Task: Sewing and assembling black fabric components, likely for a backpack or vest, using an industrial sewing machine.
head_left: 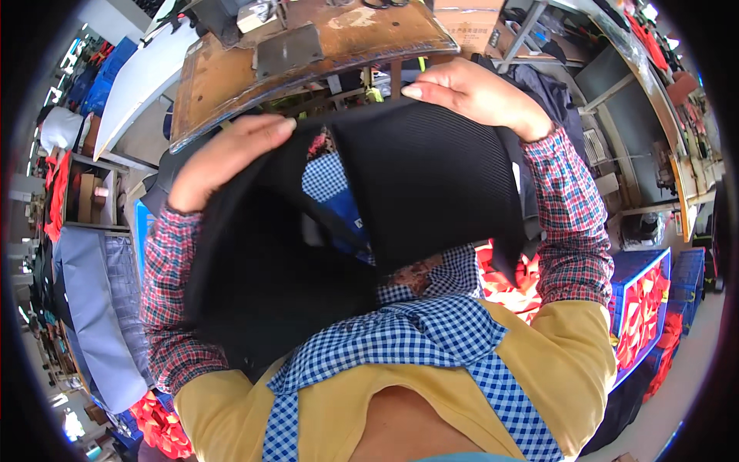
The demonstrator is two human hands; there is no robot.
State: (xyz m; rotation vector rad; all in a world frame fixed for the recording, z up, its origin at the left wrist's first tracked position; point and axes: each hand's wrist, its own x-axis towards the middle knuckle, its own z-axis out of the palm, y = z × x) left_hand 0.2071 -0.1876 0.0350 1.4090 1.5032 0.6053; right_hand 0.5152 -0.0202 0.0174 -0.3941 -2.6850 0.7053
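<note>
Both my hands hold up a large piece of black fabric (431,173) in front of my body. My left hand (231,158) is closed on its upper left edge, the thumb showing and the fingers partly hidden. At the upper right edge, my right hand (477,94) pinches the cloth, its thumb stretched along the top. Fine ribs run across the right part of the fabric; the left part hangs in dark folds. Through a gap in the middle shows my blue-and-white checked apron (385,335).
Beyond the cloth stands a worn wooden table (369,35) with a dark metal plate (289,52) on it. To the right, a blue crate (645,308) holds red fabric pieces. Grey sheet material (96,316) hangs at the left, above more red cloth (160,425).
</note>
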